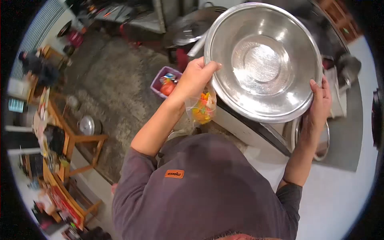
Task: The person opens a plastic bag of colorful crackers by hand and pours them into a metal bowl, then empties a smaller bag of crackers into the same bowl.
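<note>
A dark grey-brown shirt (208, 188) fills the lower middle, nearest the camera, and on its chest an orange patch (174, 174) carries dark lettering, upside down from this angle, that looks like "mocco". At the far left, another person (40, 66) in dark clothing is near a wooden table frame (71, 138). Right of the frame, a metal pot (89, 126) sits on the bare, stained floor (116, 80). Further along, a purple basket (155, 86) holds something round and red, along with a blue-and-white packet whose print is too small to read. The left hand (199, 74) grips the left rim of a wide steel bowl (262, 64), thumb over the edge and the other fingers mostly hidden behind. A clear plastic bag (203, 110) with yellow and orange contents hangs just below that hand; whether the fingers hold it too, I cannot tell. The bowl is raised and tilted, its shiny inside facing the camera, between the two hands. The right hand (321, 100) closes on its lower right rim, thumb at the edge, fingers along the outer side. Beyond lies a grey counter (344, 140).
</note>
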{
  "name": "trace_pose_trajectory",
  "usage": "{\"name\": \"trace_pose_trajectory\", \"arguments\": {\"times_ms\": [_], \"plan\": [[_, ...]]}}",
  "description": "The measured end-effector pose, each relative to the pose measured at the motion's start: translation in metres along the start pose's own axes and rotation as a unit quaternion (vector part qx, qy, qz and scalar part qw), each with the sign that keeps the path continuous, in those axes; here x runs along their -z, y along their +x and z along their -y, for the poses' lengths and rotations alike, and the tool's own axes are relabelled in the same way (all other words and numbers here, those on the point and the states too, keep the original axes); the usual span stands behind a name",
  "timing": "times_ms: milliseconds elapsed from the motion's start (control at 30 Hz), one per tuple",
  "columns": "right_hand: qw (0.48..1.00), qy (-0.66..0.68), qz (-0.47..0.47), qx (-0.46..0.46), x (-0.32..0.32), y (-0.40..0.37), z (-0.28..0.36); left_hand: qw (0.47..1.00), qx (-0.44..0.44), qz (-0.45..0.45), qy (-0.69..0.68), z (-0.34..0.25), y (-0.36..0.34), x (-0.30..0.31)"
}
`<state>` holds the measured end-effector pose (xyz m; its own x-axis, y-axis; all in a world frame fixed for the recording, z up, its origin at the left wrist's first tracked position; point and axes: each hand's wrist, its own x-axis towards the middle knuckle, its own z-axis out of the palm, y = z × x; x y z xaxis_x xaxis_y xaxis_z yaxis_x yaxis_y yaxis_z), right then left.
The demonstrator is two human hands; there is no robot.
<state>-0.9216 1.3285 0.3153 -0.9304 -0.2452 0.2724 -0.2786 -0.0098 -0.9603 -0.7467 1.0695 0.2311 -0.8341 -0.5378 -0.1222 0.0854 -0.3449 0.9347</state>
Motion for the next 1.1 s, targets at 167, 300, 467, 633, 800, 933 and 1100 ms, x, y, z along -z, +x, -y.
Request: {"name": "trace_pose_trajectory", "arguments": {"times_ms": [167, 300, 467, 633, 800, 933, 1100], "plan": [[0.99, 0.043, 0.135, -0.02, -0.181, -0.022, -0.015, 0.981, -0.079, -0.175, 0.023, -0.053, -0.041, 0.147], [0.97, 0.113, 0.214, 0.024, -0.29, -0.089, -0.069, 0.95, -0.056, -0.308, 0.017, -0.093, -0.078, 0.235], [0.797, 0.01, 0.573, 0.19, -0.403, -0.226, -0.086, 0.895, -0.11, -0.421, -0.097, -0.113, -0.102, 0.326], [0.762, 0.012, 0.611, 0.212, -0.515, -0.286, -0.087, 0.822, -0.236, -0.495, -0.157, -0.125, -0.114, 0.39], [0.672, 0.206, 0.702, 0.12, -0.577, -0.294, -0.097, 0.78, -0.255, -0.552, -0.149, -0.14, -0.138, 0.459], [0.554, 0.2, 0.805, -0.076, -0.611, -0.28, -0.093, 0.781, -0.29, -0.53, -0.16, -0.152, -0.155, 0.512], [0.437, 0.235, 0.831, -0.253, -0.674, -0.262, -0.064, 0.746, -0.278, -0.595, -0.108, -0.148, -0.158, 0.599]]}}
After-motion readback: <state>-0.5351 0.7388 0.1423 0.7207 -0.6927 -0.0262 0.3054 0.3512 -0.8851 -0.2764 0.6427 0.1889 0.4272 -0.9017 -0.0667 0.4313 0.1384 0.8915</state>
